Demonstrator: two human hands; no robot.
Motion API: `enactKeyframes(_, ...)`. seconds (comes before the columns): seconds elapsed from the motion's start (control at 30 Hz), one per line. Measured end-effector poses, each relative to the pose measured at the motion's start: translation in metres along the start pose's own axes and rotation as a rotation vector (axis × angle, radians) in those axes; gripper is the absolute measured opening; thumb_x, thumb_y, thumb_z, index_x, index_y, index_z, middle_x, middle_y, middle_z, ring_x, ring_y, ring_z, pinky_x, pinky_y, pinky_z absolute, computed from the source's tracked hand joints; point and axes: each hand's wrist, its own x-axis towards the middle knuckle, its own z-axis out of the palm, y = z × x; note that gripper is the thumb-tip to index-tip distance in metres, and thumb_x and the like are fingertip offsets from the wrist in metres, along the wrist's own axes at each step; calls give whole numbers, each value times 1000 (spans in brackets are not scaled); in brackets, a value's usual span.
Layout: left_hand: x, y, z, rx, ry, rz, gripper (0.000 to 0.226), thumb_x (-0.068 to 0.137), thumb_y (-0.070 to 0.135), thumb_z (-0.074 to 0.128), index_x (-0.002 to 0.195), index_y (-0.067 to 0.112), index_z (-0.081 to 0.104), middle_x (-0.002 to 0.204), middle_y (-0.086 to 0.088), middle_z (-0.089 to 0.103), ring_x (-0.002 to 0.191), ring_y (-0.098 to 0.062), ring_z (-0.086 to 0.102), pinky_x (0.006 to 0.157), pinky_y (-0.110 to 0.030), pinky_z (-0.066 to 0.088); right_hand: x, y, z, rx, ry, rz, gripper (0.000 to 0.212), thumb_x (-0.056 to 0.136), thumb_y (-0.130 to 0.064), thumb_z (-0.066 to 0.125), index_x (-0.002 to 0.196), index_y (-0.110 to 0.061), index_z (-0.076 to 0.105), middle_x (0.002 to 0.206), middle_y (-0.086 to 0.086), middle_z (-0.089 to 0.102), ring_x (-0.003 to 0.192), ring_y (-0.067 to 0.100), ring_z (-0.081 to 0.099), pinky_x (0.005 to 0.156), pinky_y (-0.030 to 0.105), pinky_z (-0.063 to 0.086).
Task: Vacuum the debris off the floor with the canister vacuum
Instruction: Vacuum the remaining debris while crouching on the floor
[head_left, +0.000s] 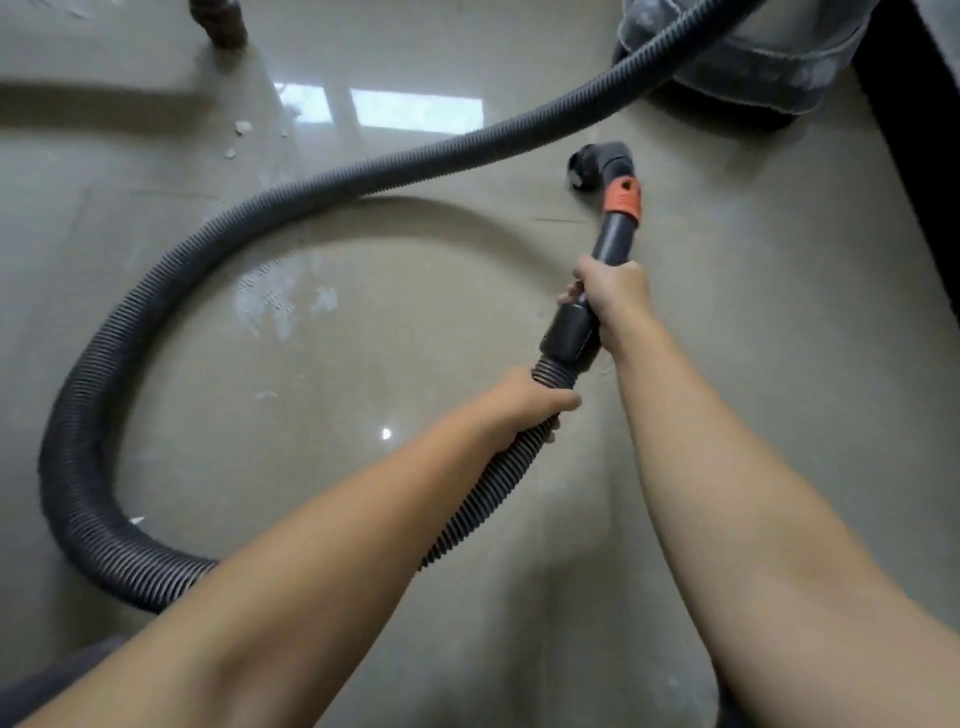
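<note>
Both hands grip: your right hand (613, 296) the wand (615, 236), left hand (524, 405) the hose (78, 441); its loop could scatter the flakes (236, 137) near the floor's (779, 312) far edge.

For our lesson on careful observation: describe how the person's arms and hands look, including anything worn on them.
Both forearms are bare, with no sleeves in view. The left hand and right hand wear no gloves, and no watch, ring or bracelet is visible.

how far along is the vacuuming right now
Underway. The right hand grips the wand, the left hand the hose, nozzle at the floor. That patch looks clean. White flakes far left still need picking up.
</note>
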Motion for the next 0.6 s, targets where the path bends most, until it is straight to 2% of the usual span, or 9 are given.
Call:
enactKeyframes(0.1, -16, -8, 3, -134, 81, -4, 19, 86, 7, 62, 73, 11, 48, 64, -8, 52, 48, -18, 50, 40, -19, 45, -19, -18, 24, -200, -311, -43, 12, 83, 2, 54, 92, -3, 48, 63, 10, 52, 38, 12, 52, 40, 21, 49)
enactKeyframes(0.17, -21, -9, 8, -122, 75, 10, 18, 83, 9, 64, 73, 10, 49, 64, -8, 54, 47, -19, 52, 48, -23, 48, -27, -21, 20, -253, -409, -59, 11, 83, 2, 53, 89, -6, 48, 62, 9, 51, 37, 11, 52, 50, 27, 55)
enactKeyframes(0.2, -22, -11, 11, -90, 46, 17, 17, 83, 10, 64, 74, 10, 50, 64, -8, 55, 48, -19, 53, 51, -25, 48, -28, -18, 13, -254, -392, -63, 11, 83, 1, 53, 89, -6, 48, 61, 8, 52, 36, 11, 52, 53, 29, 54)
enactKeyframes(0.27, -28, -16, 20, -7, -44, 17, 15, 83, 10, 63, 77, 10, 50, 65, -7, 55, 48, -17, 54, 54, -26, 49, -31, -2, -13, -179, -195, -33, 11, 82, 0, 54, 89, -6, 50, 59, 7, 53, 33, 10, 53, 49, 26, 52)
enactKeyframes(0.33, -39, -25, 27, 105, -174, 7, 12, 85, 8, 63, 84, 10, 51, 66, -6, 54, 48, -14, 53, 50, -24, 49, -46, 26, -45, -4, 96, 52, 11, 81, -3, 56, 90, -5, 50, 55, 7, 55, 33, 10, 54, 44, 23, 49)
enactKeyframes(0.43, -58, -42, 15, 301, -385, -36, 15, 87, 8, 63, 94, 11, 49, 70, -5, 53, 53, -12, 52, 47, -20, 50, -92, 71, -71, 143, 400, 132, 19, 80, -8, 56, 97, -5, 49, 40, -1, 57, 41, 13, 60, 61, 34, 55)
enactKeyframes(0.5, -70, -60, -8, 436, -482, -92, 16, 87, 10, 64, 88, 14, 48, 71, -4, 54, 54, -11, 54, 51, -22, 52, -129, 93, -58, 216, 463, 145, 26, 82, -8, 56, 105, -6, 44, 44, 1, 61, 49, 20, 63, 68, 39, 55)
enactKeyframes(0.6, -92, -93, -60, 554, -526, -153, 18, 85, 9, 66, 84, 14, 49, 67, -3, 56, 51, -12, 56, 54, -26, 53, -176, 121, -9, 264, 415, 183, 34, 85, -13, 58, 115, -9, 41, 73, 15, 70, 63, 26, 68, 71, 38, 58)
